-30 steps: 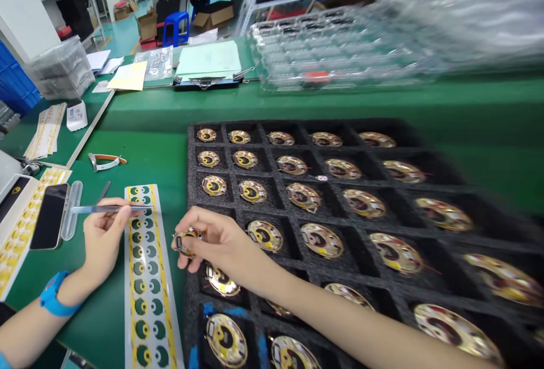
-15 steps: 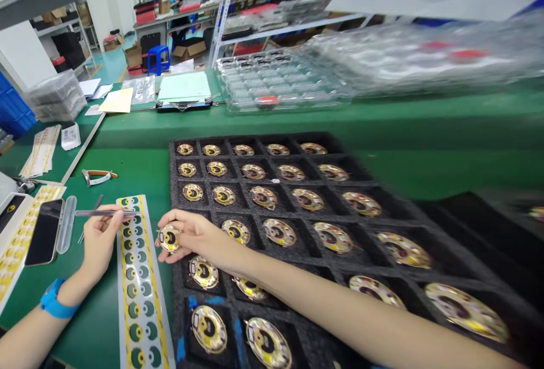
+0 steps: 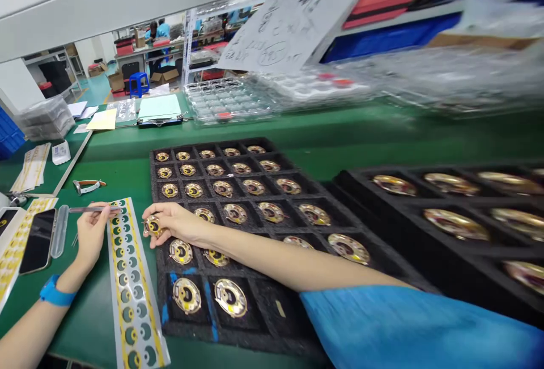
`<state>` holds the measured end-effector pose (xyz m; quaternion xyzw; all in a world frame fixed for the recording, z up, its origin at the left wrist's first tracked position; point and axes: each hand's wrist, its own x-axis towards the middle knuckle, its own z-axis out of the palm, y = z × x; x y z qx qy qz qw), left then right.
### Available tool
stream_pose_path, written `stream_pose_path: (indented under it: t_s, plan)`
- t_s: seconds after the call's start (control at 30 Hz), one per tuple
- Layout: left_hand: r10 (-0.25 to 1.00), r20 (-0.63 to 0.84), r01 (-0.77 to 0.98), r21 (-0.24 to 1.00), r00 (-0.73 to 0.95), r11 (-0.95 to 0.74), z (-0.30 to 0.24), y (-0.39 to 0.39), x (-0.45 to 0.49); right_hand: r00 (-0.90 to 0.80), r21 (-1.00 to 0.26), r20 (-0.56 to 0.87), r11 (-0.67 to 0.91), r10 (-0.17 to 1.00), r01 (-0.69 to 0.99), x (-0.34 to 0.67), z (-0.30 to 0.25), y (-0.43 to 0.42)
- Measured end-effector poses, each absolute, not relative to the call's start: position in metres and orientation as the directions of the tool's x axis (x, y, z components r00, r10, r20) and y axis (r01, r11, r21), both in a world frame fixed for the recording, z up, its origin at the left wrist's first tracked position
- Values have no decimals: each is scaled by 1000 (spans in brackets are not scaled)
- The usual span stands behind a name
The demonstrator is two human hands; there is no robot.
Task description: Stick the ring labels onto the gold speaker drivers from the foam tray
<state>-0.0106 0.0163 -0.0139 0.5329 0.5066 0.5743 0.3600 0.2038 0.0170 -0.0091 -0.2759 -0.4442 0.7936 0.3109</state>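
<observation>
The left hand [image 3: 90, 234] pinches tweezers [image 3: 87, 209] over the sheet [image 3: 130, 270]'s far end; the right hand [image 3: 170, 220] grips a round part [image 3: 152, 226] by the tray [image 3: 191, 329]'s left edge, forearm [image 3: 259, 255] outstretched.

Right fingers [image 3: 160, 208] partly hide the gold disc [image 3: 152, 226].

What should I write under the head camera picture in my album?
Left hand holds tweezers over a sheet; right hand holds a gold disc near a black tray.
</observation>
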Motion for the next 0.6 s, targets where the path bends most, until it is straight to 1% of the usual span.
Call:
stream_pose_path:
  t_s: [0.2,0.33,0.4,0.47,0.53,0.6]
  plan:
    - [959,250,110,966,-137,-236,-21,22,-12,-608,-910,-173,-361,775,-201,207,8,21]
    - [943,299,162,948,-148,-275,-24,27,-18,-511,-963,-155,-246,845,-114,240,30,22]
    - [930,329,185,936,-163,-298,-26,29,-21,-417,-985,-132,-165,899,-45,265,38,18]
    - [938,307,156,946,-163,-283,-26,31,-23,-323,-993,-118,-108,939,50,292,43,6]
    - [957,247,100,967,-153,-233,-26,32,-23,-278,-982,-140,-98,950,159,317,44,-11]
    - [964,199,39,980,-175,-195,-26,33,-23,-286,-957,-194,-117,939,265,337,43,-34]
